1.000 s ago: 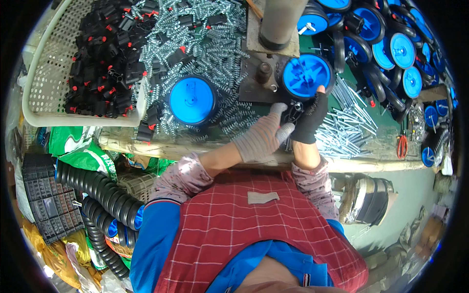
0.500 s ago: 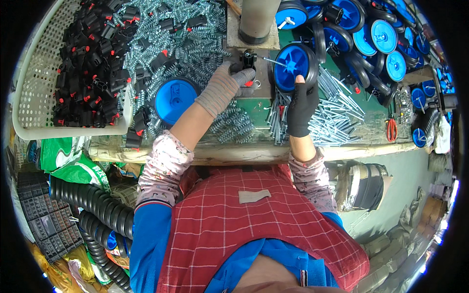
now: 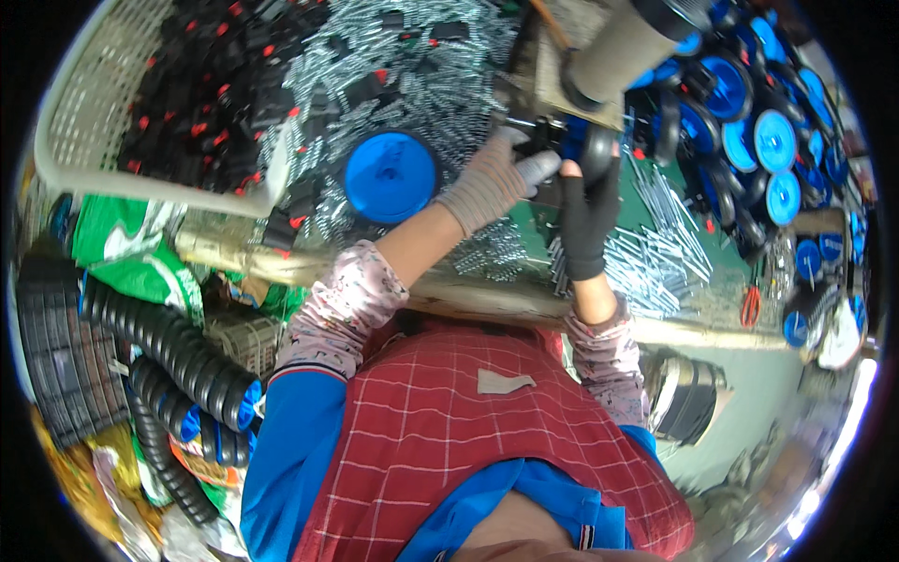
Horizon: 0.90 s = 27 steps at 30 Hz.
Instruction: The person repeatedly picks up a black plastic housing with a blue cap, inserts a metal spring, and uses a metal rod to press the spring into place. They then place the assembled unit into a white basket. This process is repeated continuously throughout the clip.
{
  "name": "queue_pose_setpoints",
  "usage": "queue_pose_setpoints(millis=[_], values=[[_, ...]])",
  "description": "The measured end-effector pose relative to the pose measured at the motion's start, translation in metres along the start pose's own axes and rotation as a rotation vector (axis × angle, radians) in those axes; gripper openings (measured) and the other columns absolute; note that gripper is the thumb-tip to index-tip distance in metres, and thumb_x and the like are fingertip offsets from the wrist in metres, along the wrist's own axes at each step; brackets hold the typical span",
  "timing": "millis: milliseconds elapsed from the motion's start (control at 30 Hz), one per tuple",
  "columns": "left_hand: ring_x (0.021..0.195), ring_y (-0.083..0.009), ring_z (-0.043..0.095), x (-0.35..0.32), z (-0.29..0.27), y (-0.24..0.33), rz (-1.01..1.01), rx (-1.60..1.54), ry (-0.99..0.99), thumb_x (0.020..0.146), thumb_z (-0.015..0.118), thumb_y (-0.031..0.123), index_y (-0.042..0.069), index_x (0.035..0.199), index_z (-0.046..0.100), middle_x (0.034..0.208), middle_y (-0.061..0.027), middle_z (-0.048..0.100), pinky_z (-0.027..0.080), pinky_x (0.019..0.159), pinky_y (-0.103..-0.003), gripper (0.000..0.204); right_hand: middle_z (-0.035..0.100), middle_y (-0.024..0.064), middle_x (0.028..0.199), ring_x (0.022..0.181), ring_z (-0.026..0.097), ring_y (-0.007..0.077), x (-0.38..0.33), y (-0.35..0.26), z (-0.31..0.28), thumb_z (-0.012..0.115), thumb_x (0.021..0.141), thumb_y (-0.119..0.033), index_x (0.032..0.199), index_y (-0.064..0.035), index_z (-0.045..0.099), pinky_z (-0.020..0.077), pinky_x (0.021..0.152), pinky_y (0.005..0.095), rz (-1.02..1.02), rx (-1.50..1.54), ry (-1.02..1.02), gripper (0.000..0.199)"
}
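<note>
My left hand (image 3: 501, 178), in a grey glove, closes around a black plastic bracket (image 3: 537, 139) at the foot of the grey post. A bright metal rod (image 3: 518, 122) pokes out on the bracket's left side. Against the bracket's right side is a blue wheel with a black tyre (image 3: 599, 155), seen nearly edge-on. My right hand (image 3: 588, 220), in a black glove with bare fingertips, grips this wheel from the near side. Another blue wheel (image 3: 390, 175) lies flat left of my left forearm. Blur and my fingers hide how rod and bracket meet.
A heap of metal springs (image 3: 403, 84) spreads behind the left wheel. The white perforated basket (image 3: 140, 190) holds black brackets with red tabs. Long metal pins (image 3: 655, 262) lie right of my right hand, near red-handled scissors (image 3: 751, 304). Blue wheels (image 3: 774, 139) pile behind. A grey post (image 3: 618, 56) stands ahead.
The wheel has come left against the bracket and turned from face-on to edge-on. Its rod, bare in the gap before, no longer shows between them. The whole view has shifted and tilted.
</note>
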<state>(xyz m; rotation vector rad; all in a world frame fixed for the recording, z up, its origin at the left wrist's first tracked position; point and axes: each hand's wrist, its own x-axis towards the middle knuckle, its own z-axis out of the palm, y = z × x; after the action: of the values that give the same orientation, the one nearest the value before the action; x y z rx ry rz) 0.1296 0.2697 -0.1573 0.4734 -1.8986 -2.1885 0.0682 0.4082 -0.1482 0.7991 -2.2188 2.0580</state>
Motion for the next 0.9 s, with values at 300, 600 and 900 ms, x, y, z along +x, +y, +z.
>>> queue_pose_setpoints(millis=[300,600,900], values=[[0.104,-0.0325,0.066,-0.115,-0.033,0.027,0.329,0.664,0.062,0.090,0.072,0.022,0.002,0.121,0.057,0.111,-0.0177,0.066,0.052,0.089,-0.039,0.040,0.070,0.0167,0.099,0.089,0.068,0.0258,0.040,0.053,-0.071,0.081,0.082,-0.029,0.127,-0.0006,0.059,0.0518,0.081,0.0357,-0.164,-0.490,-0.018,0.057],[0.097,-0.0385,0.062,-0.196,-0.136,0.015,0.296,1.123,0.753,0.087,0.072,0.020,0.004,0.111,0.061,0.107,-0.0185,0.063,0.050,0.083,-0.045,0.031,0.064,0.0137,0.126,0.122,0.057,0.0225,0.193,0.014,-0.251,0.052,0.098,-0.021,0.137,-0.0067,0.055,0.0490,0.094,0.0363,-0.722,-1.786,-0.119,0.041],[0.109,-0.0364,0.060,-0.183,-0.135,-0.008,0.432,1.102,0.658,0.084,0.074,0.015,0.005,0.116,0.062,0.122,-0.0171,0.061,0.049,0.095,-0.043,0.036,0.072,0.0098,0.107,0.096,0.066,0.0139,0.029,0.045,-0.135,0.066,0.097,-0.018,0.124,0.0006,0.064,0.0526,0.085,0.0285,0.250,-0.095,-0.370,0.033]])
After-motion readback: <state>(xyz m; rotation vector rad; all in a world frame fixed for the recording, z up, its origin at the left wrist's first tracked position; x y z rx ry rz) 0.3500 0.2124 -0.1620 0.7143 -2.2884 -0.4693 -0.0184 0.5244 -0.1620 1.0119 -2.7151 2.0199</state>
